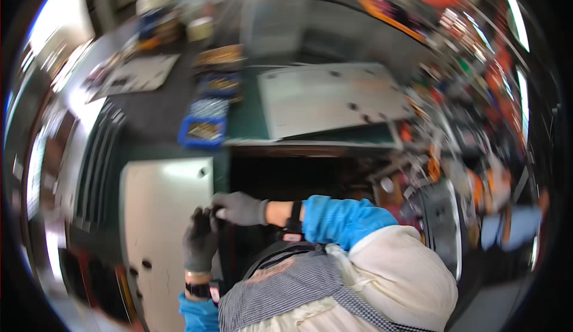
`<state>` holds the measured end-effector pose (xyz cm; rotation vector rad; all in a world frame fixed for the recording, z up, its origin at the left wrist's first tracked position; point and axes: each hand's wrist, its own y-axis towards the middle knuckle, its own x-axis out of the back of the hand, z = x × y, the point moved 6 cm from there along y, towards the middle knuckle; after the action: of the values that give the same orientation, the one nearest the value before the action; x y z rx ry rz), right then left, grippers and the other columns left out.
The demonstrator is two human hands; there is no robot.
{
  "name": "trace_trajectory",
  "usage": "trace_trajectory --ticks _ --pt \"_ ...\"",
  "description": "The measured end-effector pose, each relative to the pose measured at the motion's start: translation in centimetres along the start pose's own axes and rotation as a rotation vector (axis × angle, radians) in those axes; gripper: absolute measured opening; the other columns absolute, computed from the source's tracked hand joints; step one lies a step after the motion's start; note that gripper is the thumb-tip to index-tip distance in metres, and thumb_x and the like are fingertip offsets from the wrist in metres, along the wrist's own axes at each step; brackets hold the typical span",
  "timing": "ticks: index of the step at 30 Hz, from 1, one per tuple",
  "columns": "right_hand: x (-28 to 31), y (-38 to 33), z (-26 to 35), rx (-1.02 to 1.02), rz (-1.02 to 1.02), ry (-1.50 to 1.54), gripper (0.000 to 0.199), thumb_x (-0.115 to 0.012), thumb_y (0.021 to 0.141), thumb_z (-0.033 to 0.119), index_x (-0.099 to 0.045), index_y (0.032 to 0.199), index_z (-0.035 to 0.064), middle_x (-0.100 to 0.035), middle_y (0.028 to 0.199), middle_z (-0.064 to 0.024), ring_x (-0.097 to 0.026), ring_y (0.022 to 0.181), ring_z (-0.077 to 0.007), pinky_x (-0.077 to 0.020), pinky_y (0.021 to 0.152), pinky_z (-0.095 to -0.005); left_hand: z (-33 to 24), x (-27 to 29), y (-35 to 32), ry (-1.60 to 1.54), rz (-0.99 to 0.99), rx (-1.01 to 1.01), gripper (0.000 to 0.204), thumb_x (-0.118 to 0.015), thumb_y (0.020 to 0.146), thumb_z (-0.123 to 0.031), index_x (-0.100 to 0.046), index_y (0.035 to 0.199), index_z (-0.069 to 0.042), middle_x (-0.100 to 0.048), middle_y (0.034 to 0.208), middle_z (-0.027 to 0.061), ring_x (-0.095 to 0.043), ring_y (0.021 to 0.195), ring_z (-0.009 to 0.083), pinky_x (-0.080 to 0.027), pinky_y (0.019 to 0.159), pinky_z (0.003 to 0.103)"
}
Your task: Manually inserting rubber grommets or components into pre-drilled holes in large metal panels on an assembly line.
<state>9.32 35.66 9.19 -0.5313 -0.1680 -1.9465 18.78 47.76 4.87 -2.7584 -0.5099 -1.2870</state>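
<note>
My two hands, in grey gloves, meet over the right edge of a white flat panel [164, 212] that has a few dark round spots or holes. My right hand [242, 208] reaches across from the right with its fingers closed; a small pale bit shows at the fingertips, too blurred to name. Just below and left of it, my left hand [200, 245] points away from me, its fingers curled together near the same spot. Whatever lies between its dark fingertips cannot be made out. Both wrists carry black straps.
Beyond the panel, blue bins [203, 130] of small metal parts stand in a row. A second white panel [328, 99] lies on the green bench top at the back. A dark recess [286, 174] lies in front of it. Blurred tools and orange items [433, 162] crowd the right.
</note>
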Motion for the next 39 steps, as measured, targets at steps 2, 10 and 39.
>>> trace_trajectory --ticks 2,10,39 --pt "3.3 -3.2 -3.1 -0.116 -0.02 0.035 0.025 -0.059 0.089 0.015 -0.058 0.112 0.0052 -0.067 0.099 -0.0226 -0.065 0.097 -0.0416 -0.0506 0.083 -0.0477 -3.9 -3.2 2.1 0.36 -0.008 -0.225 0.031 -0.05 0.103 -0.022 -0.055 0.127 -0.003 -0.064 0.124 0.0054 -0.053 0.125 0.0148 -0.037 0.106 0.029" --pt "11.0 -18.3 -12.0 -0.292 -0.457 0.105 0.028 -0.062 0.089 0.008 -0.054 0.114 0.0022 -0.067 0.103 -0.0204 -0.065 0.098 -0.0387 -0.0514 0.084 -0.0458 -16.0 -14.5 6.6 -0.623 0.221 -0.325 0.028 -0.064 0.093 -0.002 -0.057 0.119 0.006 -0.068 0.115 0.0098 -0.067 0.107 0.0173 -0.053 0.093 0.027" --pt "27.8 -80.8 -28.2 -1.185 -1.451 -0.029 0.046 -0.063 0.083 0.009 -0.059 0.129 0.0032 -0.064 0.117 -0.0215 -0.064 0.107 -0.0341 -0.0506 0.093 -0.0391 -63.1 -57.9 2.7 -0.705 2.137 0.247 0.069 -0.073 0.088 -0.038 -0.045 0.139 -0.003 -0.053 0.136 0.0117 -0.054 0.121 0.0256 -0.041 0.106 0.042"
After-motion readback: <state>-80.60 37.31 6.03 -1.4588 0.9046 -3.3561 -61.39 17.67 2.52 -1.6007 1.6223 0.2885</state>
